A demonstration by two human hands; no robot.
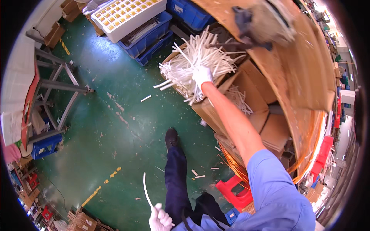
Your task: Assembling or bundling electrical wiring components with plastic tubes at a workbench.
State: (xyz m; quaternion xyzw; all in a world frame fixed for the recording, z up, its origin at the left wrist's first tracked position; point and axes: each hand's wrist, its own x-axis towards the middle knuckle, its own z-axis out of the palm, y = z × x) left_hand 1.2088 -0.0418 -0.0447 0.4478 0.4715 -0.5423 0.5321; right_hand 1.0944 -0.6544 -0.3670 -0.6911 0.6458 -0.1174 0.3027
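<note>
My right hand (202, 75), in a white glove, is stretched out and grips a thick bundle of white plastic tubes (192, 65) above an open cardboard box (250, 100). More white tubes (239, 99) lie inside the box. My left hand (160, 219), also gloved, is low near my body and holds a single thin white tube (146, 188) that curves upward. My dark trouser leg and shoe (171, 138) stand on the green floor.
Blue crates (148, 36) and a white grid tray (123, 15) stand at the far side. A metal-framed table (54, 84) is at left. A red stool (235, 192) and a coil of orange wire (308, 154) are at right. Loose tube pieces (145, 98) litter the floor.
</note>
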